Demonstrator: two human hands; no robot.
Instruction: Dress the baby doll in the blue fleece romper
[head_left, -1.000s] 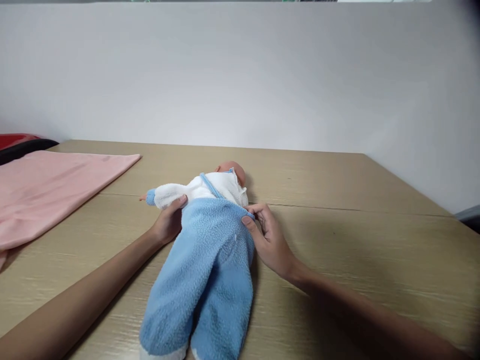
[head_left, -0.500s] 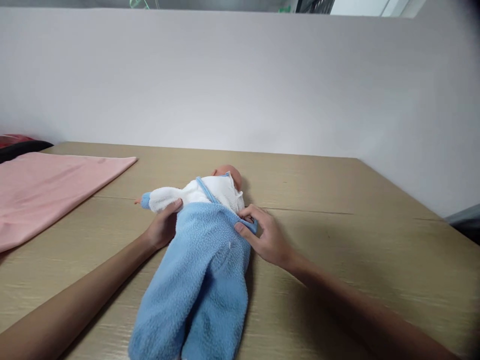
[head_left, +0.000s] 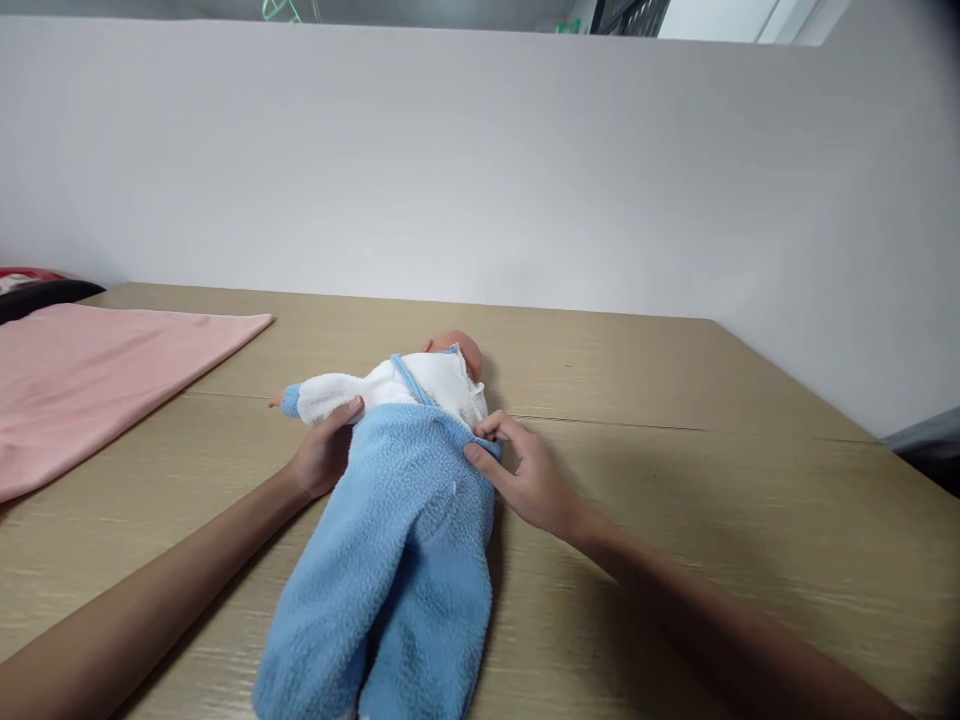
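A baby doll (head_left: 457, 350) lies on the table, its head at the far end. It wears a white fleecy top (head_left: 442, 378) with blue cuffs and blue fleece trousers (head_left: 390, 500); a blue strap (head_left: 409, 378) runs slantwise over the top. My left hand (head_left: 330, 450) is closed on the doll's left-hand side at the waist, thumb on the top beside the outstretched sleeve, fingers partly hidden under the body. At the opposite side of the waist, my right hand (head_left: 529, 470) pinches the trousers' waistband between thumb and fingers. The doll's other arm is out of sight.
On the left of the wooden table (head_left: 675, 600) a pink cloth (head_left: 112, 370) is spread. Behind it sits a black and red item (head_left: 49, 290). A white wall (head_left: 480, 170) rises along the far side. A dark grey object (head_left: 930, 450) shows at the right edge.
My right hand has drawn the waistband's edge in closer to the doll's body, so less of it sticks out to the right. My left hand has stayed in place.
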